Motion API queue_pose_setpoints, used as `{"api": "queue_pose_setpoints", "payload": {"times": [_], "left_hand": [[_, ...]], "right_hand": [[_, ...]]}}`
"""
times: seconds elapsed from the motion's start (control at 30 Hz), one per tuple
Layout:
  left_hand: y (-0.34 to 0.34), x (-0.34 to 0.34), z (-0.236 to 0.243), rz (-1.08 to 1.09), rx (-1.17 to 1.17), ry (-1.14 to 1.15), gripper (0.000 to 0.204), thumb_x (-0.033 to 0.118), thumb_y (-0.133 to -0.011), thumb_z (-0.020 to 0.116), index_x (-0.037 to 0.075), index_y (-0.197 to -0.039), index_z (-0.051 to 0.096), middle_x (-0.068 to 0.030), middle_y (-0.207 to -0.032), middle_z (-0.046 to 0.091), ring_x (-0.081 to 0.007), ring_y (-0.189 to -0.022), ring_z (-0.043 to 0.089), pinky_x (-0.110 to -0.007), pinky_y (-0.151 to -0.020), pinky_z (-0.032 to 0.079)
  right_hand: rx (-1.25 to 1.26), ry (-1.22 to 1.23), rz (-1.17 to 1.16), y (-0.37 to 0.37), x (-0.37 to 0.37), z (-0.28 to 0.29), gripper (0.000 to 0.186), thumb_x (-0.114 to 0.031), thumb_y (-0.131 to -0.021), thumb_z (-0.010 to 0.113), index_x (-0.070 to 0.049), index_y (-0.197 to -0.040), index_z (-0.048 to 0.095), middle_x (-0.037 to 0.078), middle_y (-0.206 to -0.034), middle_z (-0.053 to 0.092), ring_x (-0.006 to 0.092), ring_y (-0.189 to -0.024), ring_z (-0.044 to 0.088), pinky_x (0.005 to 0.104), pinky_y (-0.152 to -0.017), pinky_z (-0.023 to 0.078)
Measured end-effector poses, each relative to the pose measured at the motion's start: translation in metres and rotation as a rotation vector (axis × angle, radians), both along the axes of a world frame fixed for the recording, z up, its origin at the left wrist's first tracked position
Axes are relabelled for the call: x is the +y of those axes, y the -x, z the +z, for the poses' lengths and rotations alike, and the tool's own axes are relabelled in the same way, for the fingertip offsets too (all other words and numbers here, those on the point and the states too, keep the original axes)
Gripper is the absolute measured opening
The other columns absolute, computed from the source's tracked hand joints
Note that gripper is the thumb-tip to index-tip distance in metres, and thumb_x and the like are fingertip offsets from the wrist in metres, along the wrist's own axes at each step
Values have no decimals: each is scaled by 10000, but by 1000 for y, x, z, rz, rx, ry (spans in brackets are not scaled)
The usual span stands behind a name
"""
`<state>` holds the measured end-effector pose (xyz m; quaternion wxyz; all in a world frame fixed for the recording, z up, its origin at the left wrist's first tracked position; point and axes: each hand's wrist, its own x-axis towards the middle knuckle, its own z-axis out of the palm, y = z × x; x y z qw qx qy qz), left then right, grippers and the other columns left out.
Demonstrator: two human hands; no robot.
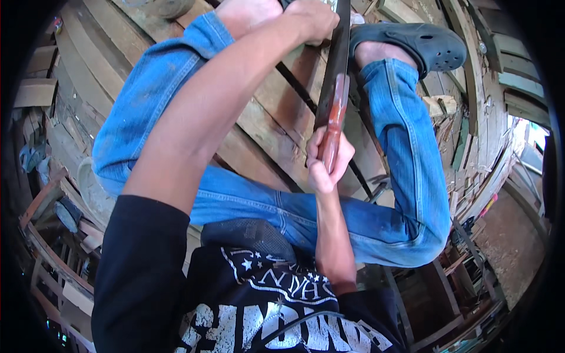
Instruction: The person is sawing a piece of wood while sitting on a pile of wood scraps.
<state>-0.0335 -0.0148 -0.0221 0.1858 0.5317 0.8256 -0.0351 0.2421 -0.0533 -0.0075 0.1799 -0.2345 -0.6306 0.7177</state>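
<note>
Brown wooden planks (256, 126) spread beneath the person, with lumber scraps crowding the edges. Blue jeans (415, 170) cover both bent legs, the knees spread wide on either side of the work. A black T-shirt (147, 259) fills the lower part of the view and is cut off by its lower edge. Between the legs runs a long dark-bladed tool (336, 65), its far end cut off at the top edge. The right hand (341, 160) is wrapped round its reddish-brown handle; the left hand (315, 22), up near the top, is curled just beside the blade, and I cannot tell what its fingers close on. A dark clog (426, 47) sits to the right of the blade. A black mesh piece (244, 236) lies against the shirt. The small metal object (379, 183) near the right thigh is hard to make out.
</note>
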Motion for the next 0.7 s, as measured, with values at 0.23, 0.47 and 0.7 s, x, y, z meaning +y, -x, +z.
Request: {"api": "queue_pose_setpoints", "payload": {"times": [0.23,0.47,0.7], "left_hand": [[-10,2,1,10,-13,-44,129,175,-751,632,109,-810,726,-119,-875,706,-254,-877,682,-376,-727,538],[-5,12,15,-18,-73,69,172,177,-731,669,116,-880,729,-108,-919,708,-260,-911,675,-366,-774,534],[-10,13,9,2,-20,44,163,177,-693,690,124,-842,730,-104,-904,707,-252,-894,677,-374,-750,539]], "right_hand": [[-12,-36,-41,13,21,-3,146,-25,-617,534,-31,-762,518,-7,-612,469,63,-541,446,217,-509,368],[-90,-83,-66,30,32,3,154,-146,-597,556,-39,-693,500,-20,-608,465,63,-548,447,219,-502,353],[-15,-123,-57,22,30,1,116,-81,-573,531,-37,-663,471,-9,-581,442,85,-515,416,230,-487,336]]}}
